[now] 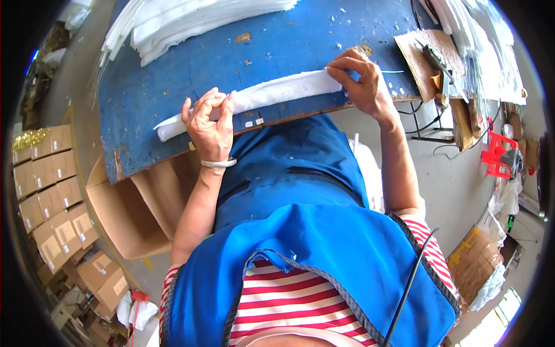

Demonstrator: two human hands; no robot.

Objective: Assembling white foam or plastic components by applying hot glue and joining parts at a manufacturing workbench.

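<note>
One blue bench (277,40) carries the work. One open cardboard box (124,217) stands below its near edge, with about a dozen closed brown cartons (49,214), each bearing a small pale rectangular label, stacked at my left. One stack of white sheets (191,17) lies at the bench's far side. One long white rolled strip (272,92) lies along the near edge. My left hand (211,124) pinches one end of it; my right hand (361,81) pinches the other.

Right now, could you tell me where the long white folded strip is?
In the head view, the white strip lies along the near edge of the blue table, pinched between the left hand and right hand.
</note>
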